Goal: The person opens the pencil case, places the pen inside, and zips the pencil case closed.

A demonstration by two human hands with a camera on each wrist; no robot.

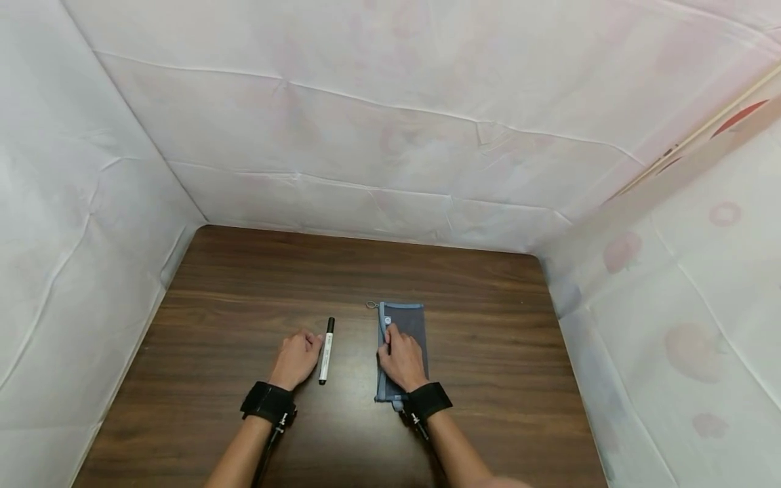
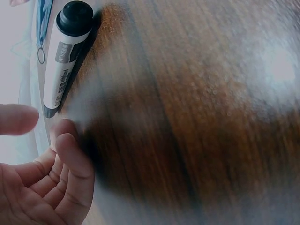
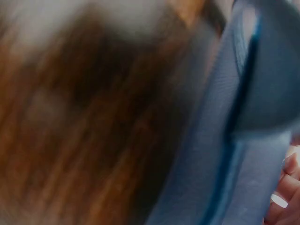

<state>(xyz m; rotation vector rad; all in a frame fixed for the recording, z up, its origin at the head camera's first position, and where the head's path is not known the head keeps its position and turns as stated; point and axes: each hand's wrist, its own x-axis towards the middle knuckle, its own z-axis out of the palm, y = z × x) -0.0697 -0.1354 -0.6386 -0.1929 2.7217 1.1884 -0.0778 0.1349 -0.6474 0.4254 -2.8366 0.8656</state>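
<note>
A white marker [image 1: 326, 351] with a black cap is being shown beside a blue-grey pouch [image 1: 404, 325] on a dark brown wood-grain table [image 1: 244, 285].

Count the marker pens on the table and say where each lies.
1. The marker pen lies on the table, black cap pointing away, just right of the left hand and left of the pencil pouch. Any inside the pouch would be hidden.
</note>
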